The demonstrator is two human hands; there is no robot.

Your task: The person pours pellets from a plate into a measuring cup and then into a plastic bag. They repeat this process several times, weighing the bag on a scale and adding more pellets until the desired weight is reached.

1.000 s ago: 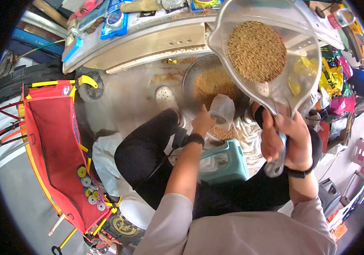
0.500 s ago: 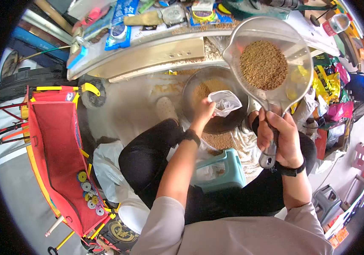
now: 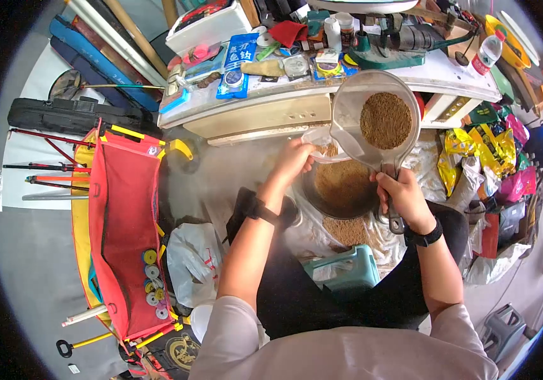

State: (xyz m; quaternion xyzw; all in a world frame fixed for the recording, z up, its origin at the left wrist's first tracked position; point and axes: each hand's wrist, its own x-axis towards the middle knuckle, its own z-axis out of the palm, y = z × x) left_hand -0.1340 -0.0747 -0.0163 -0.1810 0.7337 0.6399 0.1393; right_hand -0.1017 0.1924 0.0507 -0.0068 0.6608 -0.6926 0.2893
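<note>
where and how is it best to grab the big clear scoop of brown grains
Best by its handle, from the wearer's side, I'd say: it juts, slim and straight, from the wide clear scoop toward the body, suiting a closed fist and keeping the palm off the brown grains. The right hand holds it there.

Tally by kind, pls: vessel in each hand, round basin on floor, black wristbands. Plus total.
Clear container in left hand: 1
Long-handled scoop in right hand: 1
Round basin on floor: 1
Black wristbands, one per wrist: 2
Total: 5
</note>
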